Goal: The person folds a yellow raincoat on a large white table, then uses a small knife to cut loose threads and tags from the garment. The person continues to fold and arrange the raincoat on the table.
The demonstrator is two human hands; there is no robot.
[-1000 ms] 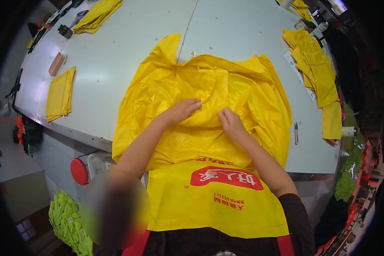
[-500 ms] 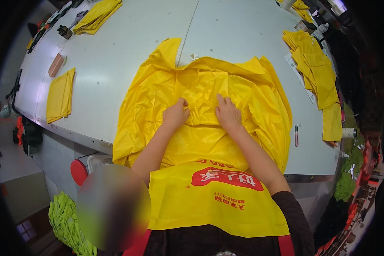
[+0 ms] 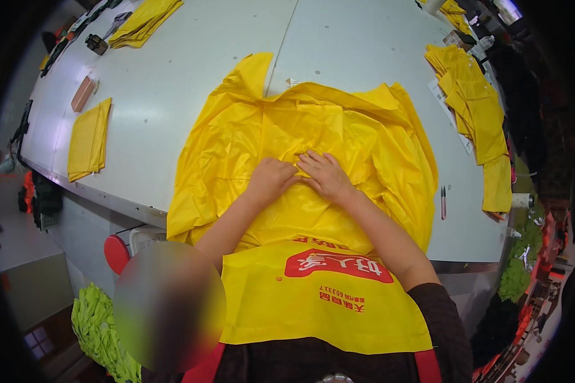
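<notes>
A shiny yellow plastic garment (image 3: 223, 153) lies crumpled across the near middle of the table, in front of me. My left hand (image 3: 269, 182) has its fingers curled and pinches the material at the garment's centre. Close beside it, almost touching, my right hand (image 3: 328, 177) rests palm down on the same spot with fingers stretched and slightly apart. The hands cover the bit of fabric between them. Over my front hangs a yellow apron (image 3: 268, 319) with red print and red straps.
Folded yellow pieces lie at the left (image 3: 89, 140), far left (image 3: 145, 22) and right (image 3: 473, 102) of the pale table (image 3: 153, 127). A pinkish block (image 3: 83, 93) and a small dark container (image 3: 96, 44) stand at left; a small pen-like tool (image 3: 443, 203) lies right. A red round seat (image 3: 116, 254) is below.
My hands have come together over the garment's centre. The right hand has moved left and its fingers have spread over the fabric; the left has shifted slightly right and nearer me.
</notes>
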